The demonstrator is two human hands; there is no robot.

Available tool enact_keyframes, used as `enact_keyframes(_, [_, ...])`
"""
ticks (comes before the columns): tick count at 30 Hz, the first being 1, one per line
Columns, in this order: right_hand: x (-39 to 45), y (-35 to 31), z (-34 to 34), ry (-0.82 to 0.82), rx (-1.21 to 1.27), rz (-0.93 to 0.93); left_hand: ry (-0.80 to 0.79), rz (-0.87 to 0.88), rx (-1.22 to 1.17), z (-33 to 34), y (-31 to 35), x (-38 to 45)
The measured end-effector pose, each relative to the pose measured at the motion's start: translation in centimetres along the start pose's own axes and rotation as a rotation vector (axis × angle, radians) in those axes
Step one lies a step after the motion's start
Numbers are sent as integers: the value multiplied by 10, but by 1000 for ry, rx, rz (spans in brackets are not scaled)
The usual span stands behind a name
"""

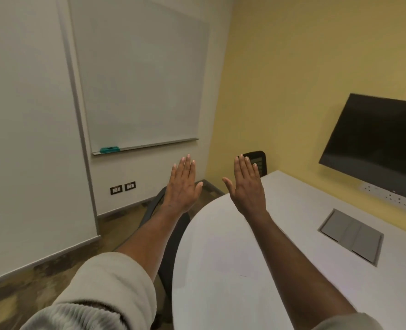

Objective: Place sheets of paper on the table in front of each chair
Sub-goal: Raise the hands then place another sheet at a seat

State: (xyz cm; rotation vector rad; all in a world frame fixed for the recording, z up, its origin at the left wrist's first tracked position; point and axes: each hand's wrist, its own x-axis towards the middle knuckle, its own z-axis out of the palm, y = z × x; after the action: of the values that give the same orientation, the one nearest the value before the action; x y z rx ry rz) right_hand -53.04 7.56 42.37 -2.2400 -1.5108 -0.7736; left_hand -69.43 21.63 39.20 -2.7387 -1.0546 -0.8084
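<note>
White laminate covers the surface [280, 246], its rounded end toward the camera. Both hands are held out flat above it, fingers straight and together, backs up, gripping nothing: the left hand [183, 186] hovers past the surface's edge over a dark chair [166, 234], the right hand [247, 186] over the surface's near end. A second dark chair [260, 161] stands at the far end by the yellow wall. No sheets of paper show anywhere in view. A grey cable hatch [350, 236] sits flush in the surface.
</note>
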Motion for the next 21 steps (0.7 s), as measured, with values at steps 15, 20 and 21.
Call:
enact_keyframes(15, [92,-124,42,-37,-48,-14,51,-94,170,-41,-175,27])
enact_keyframes(20, [137,-183,68,-34,-49,3,54,-74,169,-36,-249,53])
enact_keyframes(21, [146,-195,74,-34,-48,5,55,-70,162,-35,-265,60])
